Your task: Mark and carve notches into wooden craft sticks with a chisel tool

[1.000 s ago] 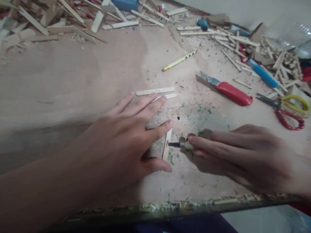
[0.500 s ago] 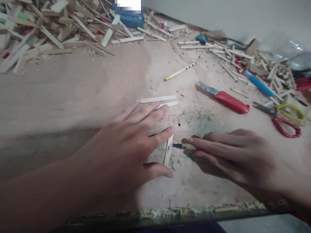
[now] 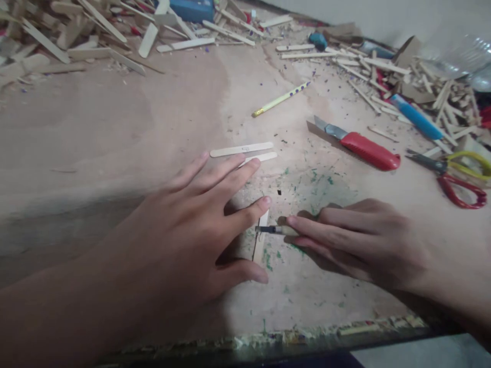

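My left hand (image 3: 199, 225) lies with fingers spread on the wooden table. Its index finger and thumb press down the two ends of a craft stick (image 3: 259, 246). In my right hand (image 3: 356, 237) is a small chisel (image 3: 275, 230) with a light handle and a flat metal blade, gripped near the blade. The blade lies across the middle of the stick, its tip at the stick's left edge. Just beyond my left fingertips are two more craft sticks (image 3: 241, 149), the upper one bearing a small pencil mark; the lower one is partly covered by my fingers.
A red utility knife (image 3: 368, 150) with its blade out lies ahead of my right hand, with scissors (image 3: 447, 171) to its right. Farther back are a pencil (image 3: 282, 99), a blue-handled tool (image 3: 416, 117) and heaps of stick scraps (image 3: 72, 38). The table's front edge (image 3: 291, 337) is littered with shavings.
The chisel blade has moved left across the stick, from its right side to its left edge. My left hand still holds the stick down. The view has shifted slightly.
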Demonstrator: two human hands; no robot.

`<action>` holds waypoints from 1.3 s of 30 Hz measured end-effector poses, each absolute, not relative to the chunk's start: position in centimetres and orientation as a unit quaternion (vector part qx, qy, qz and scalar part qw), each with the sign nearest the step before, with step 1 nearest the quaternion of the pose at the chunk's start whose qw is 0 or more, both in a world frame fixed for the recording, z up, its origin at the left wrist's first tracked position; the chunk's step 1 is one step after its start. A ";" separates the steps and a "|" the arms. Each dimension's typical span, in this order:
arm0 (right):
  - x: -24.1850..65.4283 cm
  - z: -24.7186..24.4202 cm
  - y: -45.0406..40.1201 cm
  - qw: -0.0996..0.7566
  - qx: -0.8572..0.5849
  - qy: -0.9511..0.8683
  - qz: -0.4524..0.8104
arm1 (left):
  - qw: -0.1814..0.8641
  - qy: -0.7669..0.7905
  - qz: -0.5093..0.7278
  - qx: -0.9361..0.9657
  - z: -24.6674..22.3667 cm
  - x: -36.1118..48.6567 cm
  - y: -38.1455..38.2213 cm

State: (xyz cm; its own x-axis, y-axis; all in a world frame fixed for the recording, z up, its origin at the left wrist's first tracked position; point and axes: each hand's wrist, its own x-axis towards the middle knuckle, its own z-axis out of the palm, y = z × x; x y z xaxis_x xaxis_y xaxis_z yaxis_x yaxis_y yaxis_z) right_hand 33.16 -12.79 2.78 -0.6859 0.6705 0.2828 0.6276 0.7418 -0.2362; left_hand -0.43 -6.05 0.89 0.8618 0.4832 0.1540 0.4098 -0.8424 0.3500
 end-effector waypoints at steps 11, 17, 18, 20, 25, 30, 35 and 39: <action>34.1 3.8 -12.7 0.145 -0.374 -0.908 0.120 | 0.166 0.238 0.112 0.951 1.0 -0.6 -6.1; 33.8 3.4 -12.6 0.159 -0.362 -0.915 0.082 | 0.157 0.232 0.125 0.952 0.7 -0.7 -6.3; 33.8 3.2 -12.7 0.161 -0.360 -0.916 0.072 | 0.153 0.233 0.130 0.952 0.6 -0.7 -6.3; 33.9 3.0 -12.9 0.161 -0.353 -0.920 0.053 | 0.148 0.236 0.134 0.951 0.5 -0.7 -6.3; 33.6 3.0 -13.2 0.168 -0.366 -0.913 0.062 | 0.173 0.245 0.107 0.948 0.8 -0.7 -6.1; 33.1 2.8 -13.0 0.184 -0.366 -0.909 0.081 | 0.191 0.248 0.111 0.943 0.8 -0.7 -5.9; 33.7 3.0 -13.1 0.185 -0.386 -0.898 0.100 | 0.181 0.254 0.104 0.944 0.7 -1.1 -5.9; 34.1 3.6 -12.9 0.165 -0.378 -0.904 0.110 | 0.173 0.248 0.116 0.946 0.7 -0.9 -6.1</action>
